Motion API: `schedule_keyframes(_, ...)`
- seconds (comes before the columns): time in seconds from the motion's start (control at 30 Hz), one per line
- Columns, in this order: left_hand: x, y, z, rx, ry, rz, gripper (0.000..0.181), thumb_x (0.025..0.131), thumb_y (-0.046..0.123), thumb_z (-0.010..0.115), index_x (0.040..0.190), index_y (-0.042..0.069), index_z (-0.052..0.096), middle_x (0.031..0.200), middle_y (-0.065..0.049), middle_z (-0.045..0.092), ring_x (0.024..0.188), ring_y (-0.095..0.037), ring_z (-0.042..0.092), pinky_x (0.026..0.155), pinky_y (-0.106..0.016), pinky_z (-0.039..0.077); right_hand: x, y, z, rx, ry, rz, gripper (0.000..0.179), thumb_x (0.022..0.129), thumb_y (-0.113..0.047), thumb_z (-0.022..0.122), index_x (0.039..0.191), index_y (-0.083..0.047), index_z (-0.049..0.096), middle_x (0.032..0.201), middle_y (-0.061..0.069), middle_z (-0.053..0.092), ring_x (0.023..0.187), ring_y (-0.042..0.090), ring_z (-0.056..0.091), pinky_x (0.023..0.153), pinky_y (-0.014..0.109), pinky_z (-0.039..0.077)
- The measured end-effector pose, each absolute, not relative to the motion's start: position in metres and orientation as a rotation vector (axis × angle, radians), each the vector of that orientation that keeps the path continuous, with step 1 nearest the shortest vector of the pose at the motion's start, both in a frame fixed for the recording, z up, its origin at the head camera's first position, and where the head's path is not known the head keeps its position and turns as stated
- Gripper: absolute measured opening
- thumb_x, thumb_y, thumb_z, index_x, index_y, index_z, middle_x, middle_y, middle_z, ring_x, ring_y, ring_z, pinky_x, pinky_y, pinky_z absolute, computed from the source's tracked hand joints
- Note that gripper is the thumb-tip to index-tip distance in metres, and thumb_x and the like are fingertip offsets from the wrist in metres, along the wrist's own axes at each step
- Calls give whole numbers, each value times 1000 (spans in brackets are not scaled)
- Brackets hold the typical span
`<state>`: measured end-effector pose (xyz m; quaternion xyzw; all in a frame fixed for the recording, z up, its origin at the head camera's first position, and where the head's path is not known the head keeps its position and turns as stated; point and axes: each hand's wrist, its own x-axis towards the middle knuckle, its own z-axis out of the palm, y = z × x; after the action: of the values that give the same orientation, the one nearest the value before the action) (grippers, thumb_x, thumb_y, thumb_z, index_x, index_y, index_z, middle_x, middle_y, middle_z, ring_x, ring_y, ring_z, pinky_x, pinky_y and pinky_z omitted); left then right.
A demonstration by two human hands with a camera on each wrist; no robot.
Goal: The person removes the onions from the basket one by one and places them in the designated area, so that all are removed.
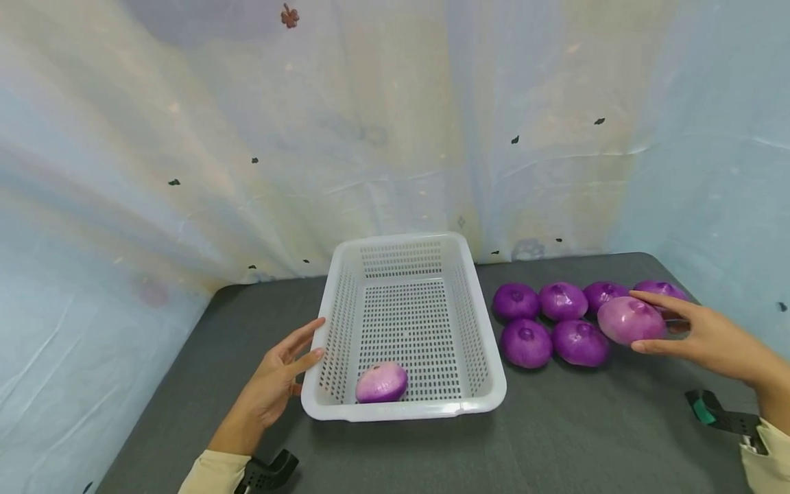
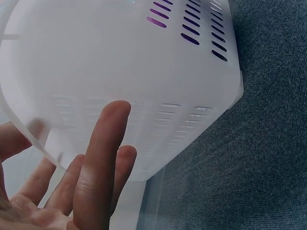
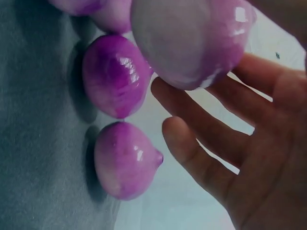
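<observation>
A white perforated plastic basket (image 1: 404,412) stands on the dark table, with one purple onion (image 1: 381,383) inside by its near wall. My left hand (image 1: 274,377) holds the basket's left rim. In the left wrist view, some fingers (image 2: 98,163) lie outside the translucent wall, while the thumb crosses the rim. At the right, my right hand (image 1: 697,336) grips a paler purple onion (image 1: 631,320) between thumb and fingers, raised over the onion group. From the right wrist view, this held onion (image 3: 189,43) is above the others, and two fingers extend free below it.
Several purple onions (image 1: 526,343) sit in two close rows right of the basket. Two of them, a darker onion (image 3: 116,76) and a pointed onion (image 3: 127,160), show in the right wrist view. A pale patterned curtain (image 1: 395,137) hangs behind the table (image 1: 395,460).
</observation>
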<state>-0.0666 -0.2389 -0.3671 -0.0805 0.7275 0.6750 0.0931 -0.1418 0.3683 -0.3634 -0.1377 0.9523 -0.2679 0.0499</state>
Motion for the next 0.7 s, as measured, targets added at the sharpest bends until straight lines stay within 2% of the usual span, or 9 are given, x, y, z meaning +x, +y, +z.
schedule_keyframes(0.13, -68, -238, -367, -220, 2168, 2000, 62, 96, 22, 68, 152, 25, 41, 161, -5, 28, 99, -15, 66, 69, -40, 61, -144, 375, -368, -414, 2898, -762, 92, 85, -38, 79, 154, -1, 30, 138, 42, 41, 105, 56, 58, 71, 52, 55)
schedule_keyframes(0.23, -68, -238, -367, -223, 2178, 1994, 62, 96, 22, 68, 152, 25, 42, 160, -6, 29, 99, -15, 66, 69, -41, 61, -145, 380, -373, -419, 2900, -751, 92, 84, -37, 79, 153, 0, 31, 137, 41, 43, 105, 54, 59, 69, 39, 54)
schedule_keyframes(0.37, -68, -238, -367, -233, 2184, 1992, 62, 95, 22, 68, 151, 25, 42, 160, -6, 29, 99, -15, 66, 68, -40, 61, -146, 387, -380, -439, 2883, -790, 93, 84, -33, 80, 153, 2, 29, 139, 41, 39, 111, 58, 54, 66, 25, 51)
schedule_keyframes(0.5, -68, -238, -367, -236, 2185, 1995, 62, 95, 22, 68, 151, 24, 42, 160, -6, 28, 99, -15, 66, 68, -40, 61, -148, 393, -388, -459, 2859, -813, 92, 84, -30, 80, 153, 2, 28, 143, 40, 36, 114, 57, 52, 68, 23, 51)
schedule_keyframes(0.53, -68, -238, -367, -235, 2184, 1995, 62, 95, 22, 68, 151, 24, 42, 160, -6, 28, 99, -15, 66, 68, -40, 61, -149, 394, -390, -465, 2857, -808, 91, 84, -30, 80, 153, 2, 29, 143, 39, 36, 113, 47, 57, 69, 23, 52)
schedule_keyframes(0.57, -68, -239, -367, -234, 2181, 1996, 62, 96, 22, 68, 152, 24, 41, 161, -6, 28, 99, -16, 66, 68, -40, 61, -151, 394, -392, -468, 2852, -805, 91, 84, -30, 80, 153, 2, 30, 142, 39, 38, 112, 31, 61, 70, 22, 52)
schedule_keyframes(0.63, -67, -239, -367, -233, 2178, 1996, 62, 96, 22, 68, 152, 24, 41, 161, -7, 28, 100, -16, 66, 68, -41, 61, -153, 395, -396, -482, 2845, -803, 90, 83, -30, 81, 151, 2, 33, 141, 38, 40, 106, 0, 56, 71, 21, 52)
schedule_keyframes(0.67, -67, -239, -367, -232, 2178, 1995, 62, 96, 22, 67, 152, 23, 41, 161, -7, 27, 101, -16, 66, 68, -41, 61, -154, 396, -398, -490, 2842, -798, 89, 83, -31, 81, 151, 2, 34, 141, 37, 41, 103, -12, 49, 72, 21, 52)
schedule_keyframes(0.7, -67, -239, -367, -232, 2177, 1996, 62, 96, 21, 67, 152, 23, 41, 161, -7, 28, 101, -17, 66, 68, -42, 61, -154, 396, -399, -503, 2832, -801, 88, 83, -30, 81, 151, 2, 34, 142, 37, 41, 103, -13, 48, 73, 20, 52)
